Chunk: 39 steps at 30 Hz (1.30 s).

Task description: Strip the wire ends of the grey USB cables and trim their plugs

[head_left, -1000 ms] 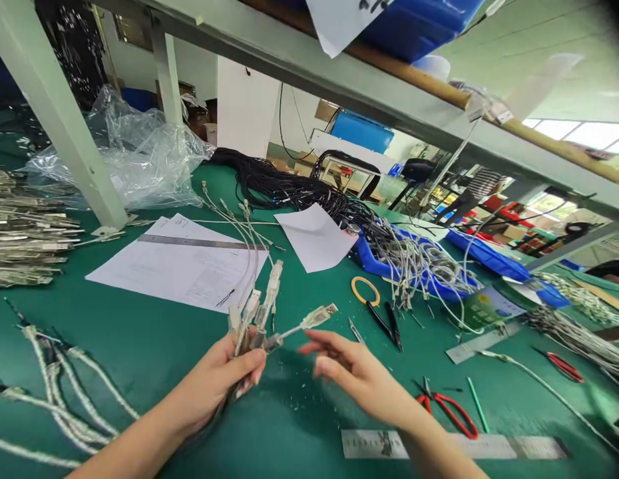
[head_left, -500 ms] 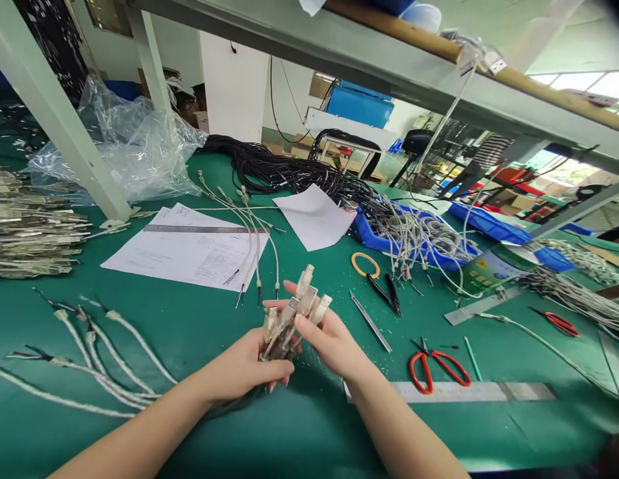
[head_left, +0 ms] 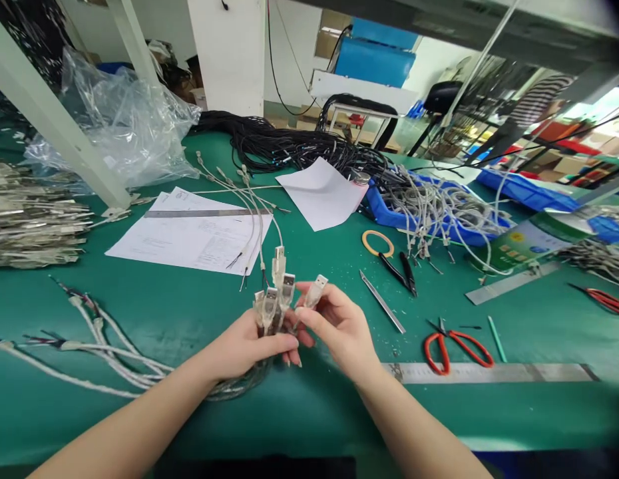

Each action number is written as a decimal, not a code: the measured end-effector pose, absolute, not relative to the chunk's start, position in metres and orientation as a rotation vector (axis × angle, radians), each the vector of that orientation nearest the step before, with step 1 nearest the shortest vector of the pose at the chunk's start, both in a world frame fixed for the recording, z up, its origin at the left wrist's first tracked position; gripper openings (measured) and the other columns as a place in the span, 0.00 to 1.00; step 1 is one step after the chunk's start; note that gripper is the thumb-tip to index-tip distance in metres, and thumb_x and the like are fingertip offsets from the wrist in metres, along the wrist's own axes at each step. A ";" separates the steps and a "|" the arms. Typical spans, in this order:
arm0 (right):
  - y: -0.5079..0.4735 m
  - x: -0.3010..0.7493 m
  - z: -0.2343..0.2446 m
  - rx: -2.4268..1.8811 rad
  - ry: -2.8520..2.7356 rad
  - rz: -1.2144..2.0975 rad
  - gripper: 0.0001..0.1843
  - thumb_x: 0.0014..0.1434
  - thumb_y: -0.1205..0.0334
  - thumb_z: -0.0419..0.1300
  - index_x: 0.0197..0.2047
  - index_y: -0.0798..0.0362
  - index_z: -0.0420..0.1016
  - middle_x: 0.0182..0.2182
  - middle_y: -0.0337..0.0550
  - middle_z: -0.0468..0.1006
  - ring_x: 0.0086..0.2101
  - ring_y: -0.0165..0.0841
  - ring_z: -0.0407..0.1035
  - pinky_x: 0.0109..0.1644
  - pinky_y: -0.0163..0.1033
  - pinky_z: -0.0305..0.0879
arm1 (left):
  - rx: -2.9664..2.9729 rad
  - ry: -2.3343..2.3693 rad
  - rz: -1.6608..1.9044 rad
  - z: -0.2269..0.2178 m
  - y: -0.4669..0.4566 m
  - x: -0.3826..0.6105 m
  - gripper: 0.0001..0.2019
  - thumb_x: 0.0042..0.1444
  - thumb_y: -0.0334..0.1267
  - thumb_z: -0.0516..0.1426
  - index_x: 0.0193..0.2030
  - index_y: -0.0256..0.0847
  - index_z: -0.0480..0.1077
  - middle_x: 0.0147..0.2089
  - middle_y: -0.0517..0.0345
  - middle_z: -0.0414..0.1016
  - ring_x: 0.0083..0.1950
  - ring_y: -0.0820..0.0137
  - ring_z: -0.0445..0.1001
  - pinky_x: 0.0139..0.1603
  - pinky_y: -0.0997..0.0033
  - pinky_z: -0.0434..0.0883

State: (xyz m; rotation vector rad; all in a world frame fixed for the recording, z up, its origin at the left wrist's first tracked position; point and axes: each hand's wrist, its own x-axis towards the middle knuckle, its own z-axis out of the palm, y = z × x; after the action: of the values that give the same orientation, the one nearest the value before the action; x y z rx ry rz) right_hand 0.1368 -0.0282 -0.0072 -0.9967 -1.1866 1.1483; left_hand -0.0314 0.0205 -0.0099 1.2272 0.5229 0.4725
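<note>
My left hand [head_left: 252,346] is closed around a bunch of several USB cables [head_left: 270,307], their clear-bodied plugs pointing up. Between the thumb and fingers of my right hand [head_left: 339,326] is one USB plug [head_left: 317,291], tilted and held a little apart from the bunch on the right. Below the left wrist the grey cables [head_left: 237,388] loop over the green mat. White cable ends [head_left: 114,359] with stripped coloured wires lie at the left, beyond my left forearm.
Papers [head_left: 190,243] under a steel ruler lie ahead. To the right are tweezers [head_left: 382,303], black-handled cutters [head_left: 400,274], red-handled scissors [head_left: 456,349] and a long ruler [head_left: 489,374]. A blue tray [head_left: 384,203] holds cables. Stacked plugs [head_left: 34,216] lie left, beside a shelf post [head_left: 54,113].
The right hand has drawn one USB plug away from the bunch toward the right. The left hand keeps its hold on the others. The camera view has tilted down.
</note>
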 end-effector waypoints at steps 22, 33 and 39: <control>-0.036 0.140 0.000 -0.834 -1.761 0.602 0.18 0.60 0.75 0.61 0.52 0.49 0.72 0.41 0.46 0.75 0.44 0.34 0.72 0.48 0.40 0.74 | 1.290 0.581 0.558 -0.017 0.031 -0.035 0.08 0.56 0.40 0.63 0.34 0.37 0.72 0.31 0.61 0.72 0.34 0.70 0.69 0.39 0.72 0.66; -0.038 0.135 -0.002 -0.863 -1.680 0.570 0.18 0.54 0.80 0.64 0.43 0.50 0.70 0.35 0.42 0.79 0.37 0.32 0.75 0.42 0.36 0.76 | 1.292 0.597 0.511 -0.018 0.030 -0.035 0.10 0.55 0.43 0.63 0.35 0.39 0.73 0.32 0.61 0.71 0.35 0.70 0.68 0.40 0.71 0.67; -0.039 0.135 -0.002 -0.850 -1.669 0.552 0.18 0.54 0.80 0.65 0.43 0.50 0.70 0.34 0.42 0.79 0.36 0.32 0.75 0.42 0.37 0.76 | 1.294 0.583 0.493 -0.020 0.030 -0.035 0.10 0.56 0.44 0.62 0.35 0.38 0.73 0.30 0.61 0.71 0.34 0.69 0.68 0.41 0.70 0.67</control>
State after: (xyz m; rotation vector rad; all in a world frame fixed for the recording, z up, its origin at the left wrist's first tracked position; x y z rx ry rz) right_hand 0.1348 -0.0388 -0.0016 -0.8496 -1.6686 0.5525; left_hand -0.0347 0.0299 -0.0200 1.2935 0.5834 0.4928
